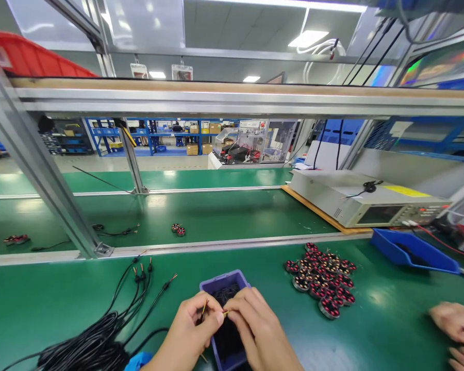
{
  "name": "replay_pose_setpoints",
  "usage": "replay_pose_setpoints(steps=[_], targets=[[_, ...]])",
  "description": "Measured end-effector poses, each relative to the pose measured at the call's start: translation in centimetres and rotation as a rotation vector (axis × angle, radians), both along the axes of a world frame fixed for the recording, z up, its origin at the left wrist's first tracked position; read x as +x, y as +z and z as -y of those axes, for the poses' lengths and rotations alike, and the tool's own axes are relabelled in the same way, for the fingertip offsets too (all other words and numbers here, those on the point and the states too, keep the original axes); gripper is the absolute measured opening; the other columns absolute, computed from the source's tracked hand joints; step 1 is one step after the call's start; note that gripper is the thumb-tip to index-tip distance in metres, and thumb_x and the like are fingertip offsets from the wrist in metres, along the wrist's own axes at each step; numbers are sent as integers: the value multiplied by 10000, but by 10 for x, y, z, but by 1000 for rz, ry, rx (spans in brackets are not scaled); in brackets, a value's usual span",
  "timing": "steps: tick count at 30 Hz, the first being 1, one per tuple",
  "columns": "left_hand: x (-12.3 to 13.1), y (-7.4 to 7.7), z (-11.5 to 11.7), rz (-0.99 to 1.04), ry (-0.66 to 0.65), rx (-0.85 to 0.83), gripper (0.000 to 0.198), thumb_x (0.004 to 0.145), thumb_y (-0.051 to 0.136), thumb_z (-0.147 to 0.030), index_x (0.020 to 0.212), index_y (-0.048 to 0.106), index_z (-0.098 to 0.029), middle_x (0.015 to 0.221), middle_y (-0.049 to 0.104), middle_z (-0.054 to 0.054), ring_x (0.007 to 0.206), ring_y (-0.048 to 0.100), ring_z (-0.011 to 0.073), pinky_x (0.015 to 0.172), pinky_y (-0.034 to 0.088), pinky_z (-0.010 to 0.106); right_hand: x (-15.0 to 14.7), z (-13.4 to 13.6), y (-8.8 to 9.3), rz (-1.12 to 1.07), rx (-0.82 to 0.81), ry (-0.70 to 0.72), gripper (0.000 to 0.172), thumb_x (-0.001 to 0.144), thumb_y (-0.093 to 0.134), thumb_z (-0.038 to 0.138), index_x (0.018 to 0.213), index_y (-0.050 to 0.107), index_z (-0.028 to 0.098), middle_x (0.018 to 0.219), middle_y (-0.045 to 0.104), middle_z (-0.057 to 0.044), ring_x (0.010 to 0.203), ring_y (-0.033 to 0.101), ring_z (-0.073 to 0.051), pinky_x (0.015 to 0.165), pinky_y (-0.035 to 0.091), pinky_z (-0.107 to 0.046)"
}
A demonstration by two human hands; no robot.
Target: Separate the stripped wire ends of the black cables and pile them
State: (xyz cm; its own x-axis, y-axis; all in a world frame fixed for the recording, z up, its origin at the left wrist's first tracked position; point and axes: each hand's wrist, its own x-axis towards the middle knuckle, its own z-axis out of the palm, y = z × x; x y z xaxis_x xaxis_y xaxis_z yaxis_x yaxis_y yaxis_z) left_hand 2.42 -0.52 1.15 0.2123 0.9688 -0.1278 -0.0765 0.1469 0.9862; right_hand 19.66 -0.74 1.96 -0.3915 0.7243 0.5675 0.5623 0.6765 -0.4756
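Thin wires (204, 309) — yellow and dark, one end slanting up — pinched in bare fingers (215, 320), over a purple bin (220, 277) of black pieces (229, 346)

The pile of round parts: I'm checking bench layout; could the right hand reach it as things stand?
Probably yes: only green tabletop shows between the right hand and the pile, though the hand's fingers pinch a yellow wire.
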Motion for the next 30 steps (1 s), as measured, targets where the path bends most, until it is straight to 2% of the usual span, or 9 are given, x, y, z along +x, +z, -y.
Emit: replay_pose_setpoints(steps=[3, 12, 22, 30], targets=[[-2, 1, 1, -12, 19, -17, 516, 705, 715, -675, 687, 583, -176, 476, 338, -111, 425, 227, 45, 410, 151, 185, 4, 0, 6, -74, 40, -48, 240, 992, 409, 59, 974, 588, 219, 869, 606, -47, 796, 582, -201, 704, 496, -309], [-2, 17, 6, -40, 30, -33, 444, 751, 715, -595, 710, 577, -175, 506, 336, -109, 455, 249, 55, 438, 174, 189, 1, 4, 10, -29, 119, -100, 249, 971, 422, 45, 946, 614, 203, 828, 592, -54, 740, 570, -191, 644, 507, -286], [-4, 4, 1, -40, 28, -15, 447, 742, 728, -592, 682, 592, -170, 552, 413, -80, 458, 241, 50, 432, 136, 199, 1, 5, 8, -5, 94, -76, 242, 973, 425, 33, 981, 597, 203, 855, 587, -57, 768, 572, -195, 666, 511, -295], [-4, -5, 0, -8, 23, -35, 461, 727, 742, -613, 717, 634, -165, 479, 392, -96, 425, 263, 50, 429, 182, 191, 0, 2, 1, -25, 78, -66, 228, 986, 419, 58, 958, 589, 208, 858, 610, -52, 783, 585, -204, 695, 512, -315]])
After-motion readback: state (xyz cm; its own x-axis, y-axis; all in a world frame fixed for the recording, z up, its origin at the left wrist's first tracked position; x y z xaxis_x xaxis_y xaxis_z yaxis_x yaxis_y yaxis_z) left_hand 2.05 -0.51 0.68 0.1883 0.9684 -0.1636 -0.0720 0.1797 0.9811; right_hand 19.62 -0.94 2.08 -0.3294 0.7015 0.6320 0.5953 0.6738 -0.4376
